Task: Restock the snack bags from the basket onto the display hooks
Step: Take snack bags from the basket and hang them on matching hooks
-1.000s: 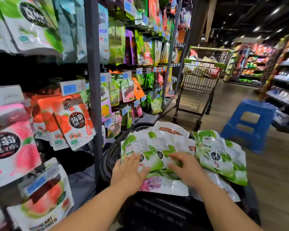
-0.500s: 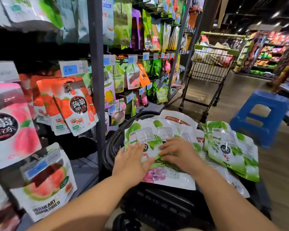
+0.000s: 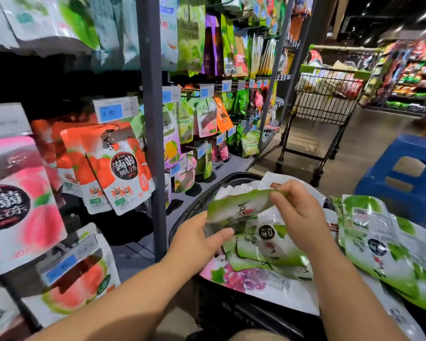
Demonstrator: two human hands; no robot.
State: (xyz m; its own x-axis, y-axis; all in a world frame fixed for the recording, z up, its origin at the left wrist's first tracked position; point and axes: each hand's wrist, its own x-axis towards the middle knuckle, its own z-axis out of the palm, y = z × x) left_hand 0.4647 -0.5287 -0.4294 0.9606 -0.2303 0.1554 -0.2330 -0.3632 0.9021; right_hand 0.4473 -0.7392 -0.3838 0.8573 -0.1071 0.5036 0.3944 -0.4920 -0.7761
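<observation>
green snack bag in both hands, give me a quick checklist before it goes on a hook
1. Grip: left hand and right hand both pinch the green snack bag: ok.
2. Bag free of the pile in the basket: cannot tell, its lower edge overlaps other bags.
3. Hang hole found: cannot tell, blurred.
4. Matching spot on the display picked: cannot tell; strawberry bags hang nearest.

Green-and-white snack bags (image 3: 268, 242), black basket (image 3: 194, 207), blue stool (image 3: 403, 166)
</observation>
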